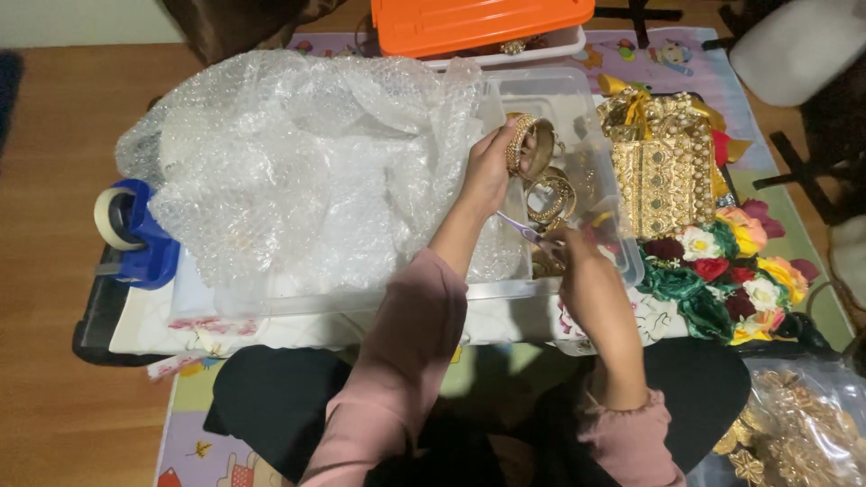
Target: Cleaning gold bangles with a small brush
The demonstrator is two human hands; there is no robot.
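Observation:
My left hand [492, 167] is raised inside a clear plastic bin [577, 95] and grips a stack of gold bangles [526, 144]. More gold bangles [552, 198] hang or lie just below it in the bin. At the bin's front right corner my right hand [582, 271] pinches a thin purple ribbon or strip [516, 225] that runs up toward the left hand. Both arms wear pink sleeves.
A big crumpled sheet of bubble wrap [298, 162] fills the bin's left side. A blue tape dispenser [135, 230] sits at the left. A gold embroidered bag [663, 171] and fabric flowers [731, 271] lie at the right. An orange-lidded box [478, 22] stands behind.

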